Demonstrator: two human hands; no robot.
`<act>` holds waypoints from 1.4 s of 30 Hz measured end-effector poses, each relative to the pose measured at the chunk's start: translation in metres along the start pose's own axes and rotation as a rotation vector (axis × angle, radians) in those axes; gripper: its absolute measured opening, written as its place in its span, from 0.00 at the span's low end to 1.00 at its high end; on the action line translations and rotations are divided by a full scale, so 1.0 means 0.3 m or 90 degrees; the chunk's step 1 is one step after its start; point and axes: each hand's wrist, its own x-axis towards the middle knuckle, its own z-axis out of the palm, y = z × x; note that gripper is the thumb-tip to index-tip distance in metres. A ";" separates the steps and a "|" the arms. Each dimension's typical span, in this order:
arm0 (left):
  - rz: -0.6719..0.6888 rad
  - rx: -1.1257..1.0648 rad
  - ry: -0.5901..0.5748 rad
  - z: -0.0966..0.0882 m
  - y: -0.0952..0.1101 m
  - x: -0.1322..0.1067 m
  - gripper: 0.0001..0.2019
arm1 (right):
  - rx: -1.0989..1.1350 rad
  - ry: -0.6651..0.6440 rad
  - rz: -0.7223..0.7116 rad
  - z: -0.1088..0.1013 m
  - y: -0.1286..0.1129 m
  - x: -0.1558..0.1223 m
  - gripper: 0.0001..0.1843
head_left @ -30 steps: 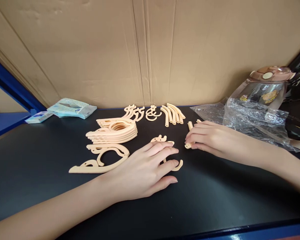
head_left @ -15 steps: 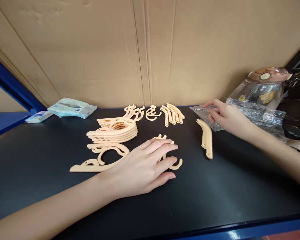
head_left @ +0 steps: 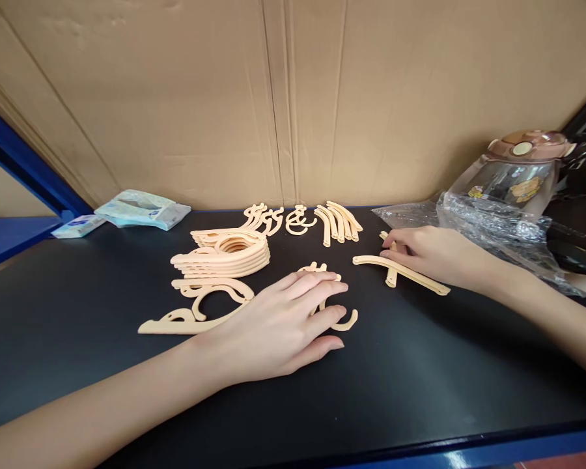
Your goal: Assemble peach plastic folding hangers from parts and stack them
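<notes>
My left hand (head_left: 283, 326) lies palm down with its fingers apart, over cream plastic hanger hooks (head_left: 346, 321) that show past the fingertips. Partly under that hand is a folding hanger (head_left: 190, 326) with its arms folded around. My right hand (head_left: 420, 251) is closed at the fingers on a curved hanger arm (head_left: 415, 277), which lies crosswise over a second hanger arm (head_left: 391, 277). The fingertips partly hide the second arm. Behind my left hand rises a stack of folded hangers (head_left: 219, 257).
Loose hooks (head_left: 264, 219) and several curved arms (head_left: 339, 223) are laid out near the cardboard wall (head_left: 200, 98). Tissue packs (head_left: 144, 210) sit at the back left. Clear plastic wrapping (head_left: 493, 225) and a bottle (head_left: 522, 169) stand at the right, on the black tabletop (head_left: 371, 397).
My right hand has come down and nearer from the plastic wrapping to the two hanger arms. One arm has turned crosswise over the other. My left hand has stayed put.
</notes>
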 end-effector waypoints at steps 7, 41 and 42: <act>0.004 -0.006 -0.010 -0.003 -0.002 0.003 0.17 | 0.208 -0.012 -0.253 -0.004 -0.050 -0.020 0.21; 0.059 -0.034 -0.094 -0.006 0.020 0.001 0.28 | 0.066 -0.019 -0.024 0.021 -0.148 -0.058 0.16; 0.055 -0.034 -0.086 -0.005 0.018 0.001 0.27 | 0.060 -0.030 -0.033 0.015 -0.144 -0.060 0.13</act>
